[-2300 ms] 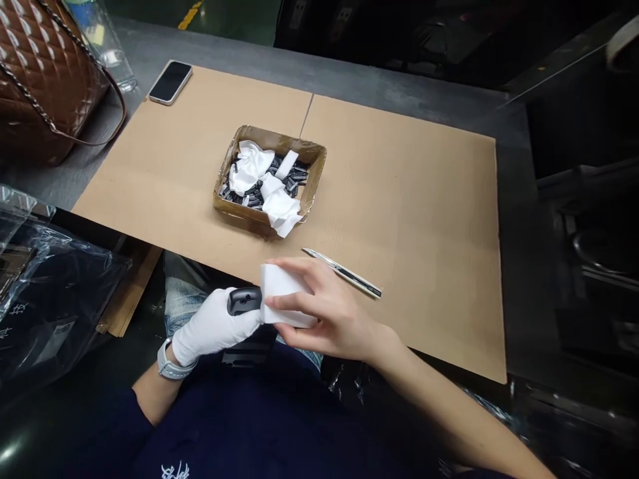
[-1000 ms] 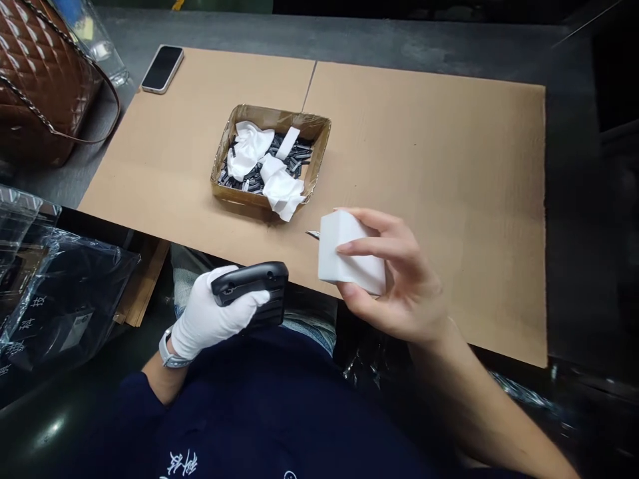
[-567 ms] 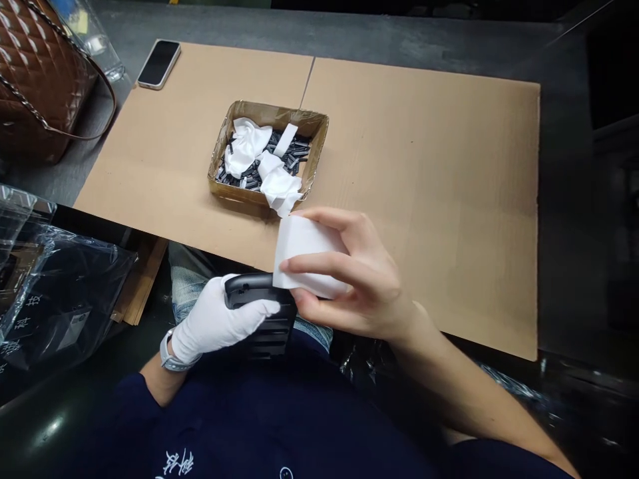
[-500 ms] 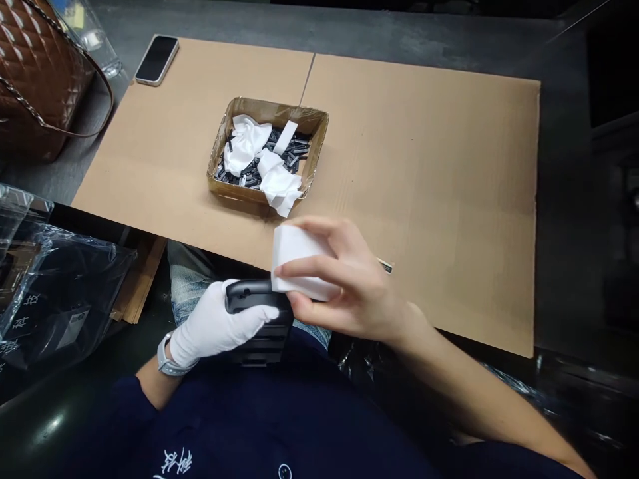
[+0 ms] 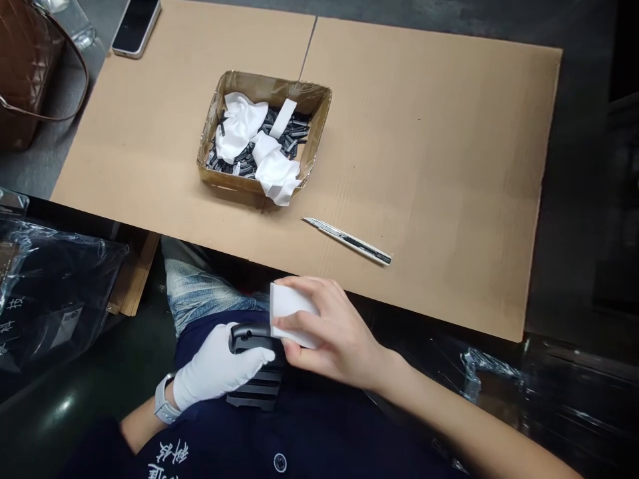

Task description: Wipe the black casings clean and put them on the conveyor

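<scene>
My left hand (image 5: 214, 364), in a white glove, is closed around a black plastic part (image 5: 253, 388) with slots along its lower side and a rounded top edge. My bare right hand (image 5: 332, 329) grips a white block (image 5: 292, 313), which looks like a foam or sponge pad. The block's lower left edge meets the right end of the black part, just in front of my body. Part of the black piece is hidden behind the block and my fingers. Beyond my hands, a utility knife (image 5: 348, 240) lies on the cardboard with its blade pointing left.
A cardboard sheet (image 5: 439, 166) covers the table. On it stands a taped box (image 5: 219, 176) of small black pieces and crumpled white cloths (image 5: 242, 126). A phone (image 5: 136, 26) lies at the far left, near a brown bag (image 5: 27, 73). Plastic-wrapped goods (image 5: 54, 299) sit lower left.
Both hands have come down closer to my body with the black part and white block. The knife, mostly covered by my right hand before, now shows fully. The view has shifted slightly.
</scene>
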The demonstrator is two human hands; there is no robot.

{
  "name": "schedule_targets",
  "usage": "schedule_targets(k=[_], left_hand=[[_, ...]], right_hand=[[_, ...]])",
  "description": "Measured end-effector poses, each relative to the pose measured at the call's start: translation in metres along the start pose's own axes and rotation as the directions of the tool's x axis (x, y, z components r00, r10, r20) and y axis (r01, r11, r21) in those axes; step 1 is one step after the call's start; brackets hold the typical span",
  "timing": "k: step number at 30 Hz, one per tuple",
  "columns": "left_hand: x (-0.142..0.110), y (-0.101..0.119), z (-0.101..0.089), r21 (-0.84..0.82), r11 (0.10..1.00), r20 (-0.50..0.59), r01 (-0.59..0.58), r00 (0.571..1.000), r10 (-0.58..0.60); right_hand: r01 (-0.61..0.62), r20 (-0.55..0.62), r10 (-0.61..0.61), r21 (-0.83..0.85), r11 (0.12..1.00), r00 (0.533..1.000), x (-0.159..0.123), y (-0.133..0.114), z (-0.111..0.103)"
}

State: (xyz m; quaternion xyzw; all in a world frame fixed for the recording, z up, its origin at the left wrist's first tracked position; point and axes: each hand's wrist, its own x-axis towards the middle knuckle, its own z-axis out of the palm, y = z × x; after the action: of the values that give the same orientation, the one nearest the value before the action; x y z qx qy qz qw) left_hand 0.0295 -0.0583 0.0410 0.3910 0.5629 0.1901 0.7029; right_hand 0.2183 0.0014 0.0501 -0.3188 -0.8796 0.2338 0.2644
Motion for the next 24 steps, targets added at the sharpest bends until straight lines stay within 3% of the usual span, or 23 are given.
schedule_targets(k=[16,24], left_hand=[[0.005,-0.004,0.0,0.034,0.999,-0.017,0.011,1.0,-0.011],[-0.002,0.003,-0.004,-0.016,0.996,-0.011,0.085,0.996,-0.085]], right_hand=[[-0.01,0.006,0.01,0.031,0.999,1.0,-0.001,0.004,0.009],[-0.118,-0.017,0.118,0.019,0.993,0.993,0.002,0.021,0.003]])
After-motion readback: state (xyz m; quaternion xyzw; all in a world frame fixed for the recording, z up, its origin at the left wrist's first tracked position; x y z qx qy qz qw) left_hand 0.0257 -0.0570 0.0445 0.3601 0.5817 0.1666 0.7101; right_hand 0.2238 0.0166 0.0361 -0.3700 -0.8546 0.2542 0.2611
